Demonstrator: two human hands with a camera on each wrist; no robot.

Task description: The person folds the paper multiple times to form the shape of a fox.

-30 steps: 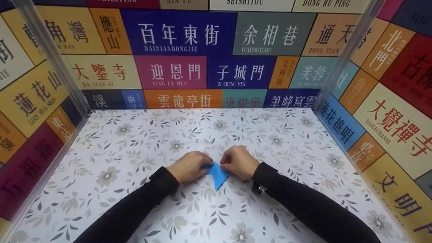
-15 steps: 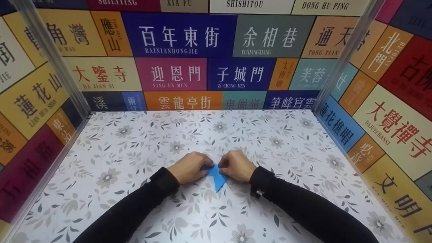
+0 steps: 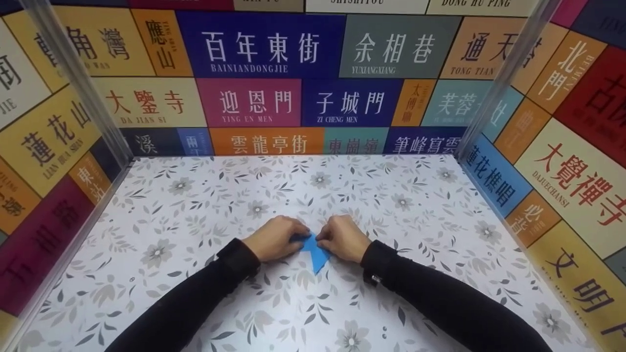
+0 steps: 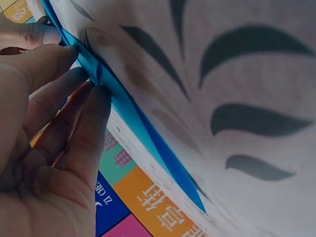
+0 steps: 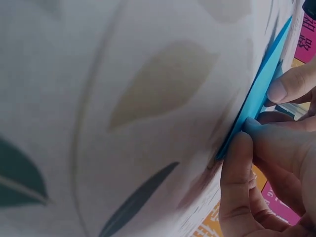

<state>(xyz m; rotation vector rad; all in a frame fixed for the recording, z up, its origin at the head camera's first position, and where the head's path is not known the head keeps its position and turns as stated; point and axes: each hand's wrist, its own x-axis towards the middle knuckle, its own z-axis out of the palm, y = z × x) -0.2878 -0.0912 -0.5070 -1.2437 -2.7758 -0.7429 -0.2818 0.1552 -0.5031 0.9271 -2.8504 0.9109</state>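
Observation:
A small folded piece of blue paper lies on the tabletop between the two hands, one pointed corner toward the person. On its left side, the left hand holds it, partly covering it. Up close in the left wrist view, the thumb and fingertips of the left hand meet at the edge of the paper. Thumb and index finger of the right hand pinch its right edge. The right wrist view has the paper nearly edge-on, with the right hand pinching its near end.
A white tabletop printed with grey flowers and leaves spreads around the hands. Panels of coloured signs stand at the back and both sides, with clear corner strips where they meet.
The right hand has shifted slightly left and closer to the left hand, covering more of the paper's right corner. The left hand stays in nearly the same place.

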